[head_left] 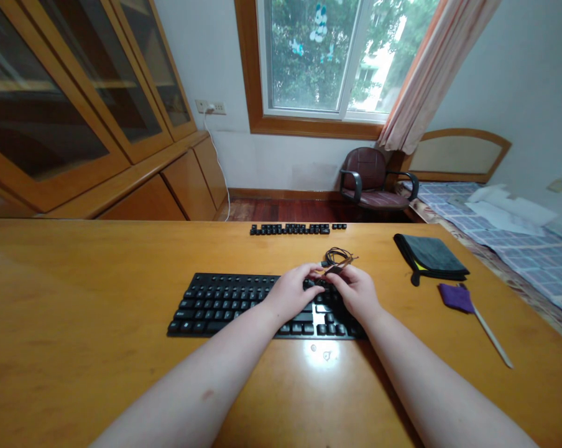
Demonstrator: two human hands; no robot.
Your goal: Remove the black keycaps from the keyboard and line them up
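A black keyboard point(225, 302) lies on the wooden desk point(76, 298) in front of me. Both hands rest over its right end. My left hand point(290, 291) has its fingers curled and pinched on a key near the top edge. Beside it, touching, my right hand point(355, 289) is closed in a pinch around a thin tool that points toward the coiled black cable point(337, 255) just behind the keyboard. A patch of the keyboard under my hands shows white gaps where keycaps are off. A row of loose black keycaps point(290, 229) lines the desk's far edge.
A folded dark cloth point(431, 255) lies at the right, with a purple-headed brush point(467, 306) near it. A glass-door cabinet point(76, 106) stands to the left. Beyond the desk are an armchair point(374, 180), a window and a bed point(518, 242).
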